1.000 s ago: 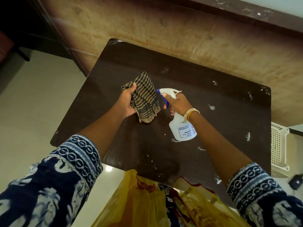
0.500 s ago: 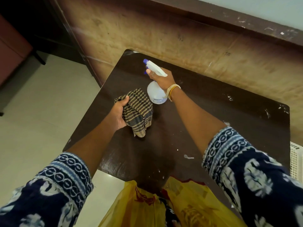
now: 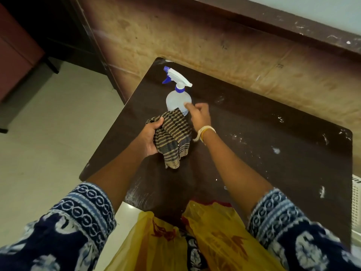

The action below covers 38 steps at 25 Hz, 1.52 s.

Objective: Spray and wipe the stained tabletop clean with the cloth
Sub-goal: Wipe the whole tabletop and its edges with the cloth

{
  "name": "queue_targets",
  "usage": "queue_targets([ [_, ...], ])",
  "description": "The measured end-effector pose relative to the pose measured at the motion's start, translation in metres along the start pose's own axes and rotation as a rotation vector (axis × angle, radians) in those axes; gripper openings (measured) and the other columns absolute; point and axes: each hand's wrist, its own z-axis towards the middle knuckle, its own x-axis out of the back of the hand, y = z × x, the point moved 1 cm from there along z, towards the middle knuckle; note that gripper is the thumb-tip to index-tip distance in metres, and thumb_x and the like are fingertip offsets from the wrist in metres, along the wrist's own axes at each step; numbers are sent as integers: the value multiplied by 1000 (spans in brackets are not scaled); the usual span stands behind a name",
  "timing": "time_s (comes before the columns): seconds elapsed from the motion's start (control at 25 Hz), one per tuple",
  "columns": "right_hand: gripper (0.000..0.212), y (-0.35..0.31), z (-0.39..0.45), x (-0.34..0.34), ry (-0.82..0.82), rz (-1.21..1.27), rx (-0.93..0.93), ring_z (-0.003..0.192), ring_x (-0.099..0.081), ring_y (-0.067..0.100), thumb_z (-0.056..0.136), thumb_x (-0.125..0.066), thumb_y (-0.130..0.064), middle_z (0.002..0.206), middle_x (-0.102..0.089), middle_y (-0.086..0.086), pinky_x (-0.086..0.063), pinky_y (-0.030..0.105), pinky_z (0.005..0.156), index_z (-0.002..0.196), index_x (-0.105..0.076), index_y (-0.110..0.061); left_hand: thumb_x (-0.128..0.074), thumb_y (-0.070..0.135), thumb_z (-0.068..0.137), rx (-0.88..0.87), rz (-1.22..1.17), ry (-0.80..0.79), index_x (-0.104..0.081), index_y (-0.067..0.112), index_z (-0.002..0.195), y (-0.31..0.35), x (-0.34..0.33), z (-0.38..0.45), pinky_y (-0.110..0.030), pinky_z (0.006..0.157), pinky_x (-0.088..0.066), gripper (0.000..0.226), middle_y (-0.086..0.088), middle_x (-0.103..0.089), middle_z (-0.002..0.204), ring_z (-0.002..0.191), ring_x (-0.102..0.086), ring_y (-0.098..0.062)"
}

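Observation:
A white spray bottle [image 3: 178, 94] with a blue trigger stands upright near the far left corner of the dark brown tabletop [image 3: 263, 153]. My left hand [image 3: 150, 136] grips a crumpled brown-and-black striped cloth [image 3: 173, 137] just above the table, in front of the bottle. My right hand [image 3: 199, 116] is off the bottle, just to its right, its fingers loosely curled and holding nothing; it is blurred. White stains [image 3: 276, 150] speckle the right half of the tabletop.
A stained tan wall [image 3: 214, 45] runs right behind the table. Pale floor tiles [image 3: 48, 143] lie to the left. A white slatted basket [image 3: 356, 202] stands at the table's right edge. Yellow cloth [image 3: 205, 241] hangs below the table's near edge.
My right hand carried the spray bottle to the far left corner, set it down upright and let go. The left hand kept hold of the cloth.

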Motion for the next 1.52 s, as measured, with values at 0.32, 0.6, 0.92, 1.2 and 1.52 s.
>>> queue_targets([
  [0.32, 12, 28, -45, 114, -146, 267, -83, 78, -68, 24, 87, -61, 1, 83, -70, 10, -57, 32, 72, 87, -67, -9, -65, 28, 91, -61, 265, 46, -58, 13, 125, -61, -96, 11, -41, 76, -56, 38, -11, -69, 113, 99, -67, -26],
  [0.6, 33, -18, -16, 223, 119, -907, 406, 100, -62, 26, 86, -62, -46, 103, -68, 9, -47, 33, 82, 103, -67, -18, -68, 30, 89, -502, 806, 304, -66, 19, 115, -106, -117, 28, -35, 88, -51, 28, -5, -68, 108, 105, -65, -24],
  [0.92, 87, 87, 70, 224, 69, -1261, 225, 148, 0, 40, 79, -45, -79, 163, 4, 6, -9, 59, 115, 151, -8, -45, -52, 30, 97, -852, 1627, 433, -49, 21, 139, -118, -81, 75, -47, 109, -38, 43, -9, -45, 147, 134, -43, -28],
  [1.2, 62, 121, 50, 166, -6, -1325, 735, 148, -10, 36, 89, -38, -43, 162, -16, 4, -15, 57, 117, 150, -26, -41, -44, 35, 99, -972, 1856, 513, -39, 25, 146, -130, -50, 91, -48, 115, -27, 48, -7, -31, 157, 146, -27, -26],
  [1.52, 60, 74, 135, 201, -144, -1280, 809, 148, -16, 30, 88, -46, -22, 159, -26, 2, -17, 52, 118, 147, -38, -31, -35, 32, 102, -1007, 1832, 561, -33, 26, 150, -136, -48, 93, -44, 118, -24, 49, -3, -29, 159, 147, -26, -22],
])
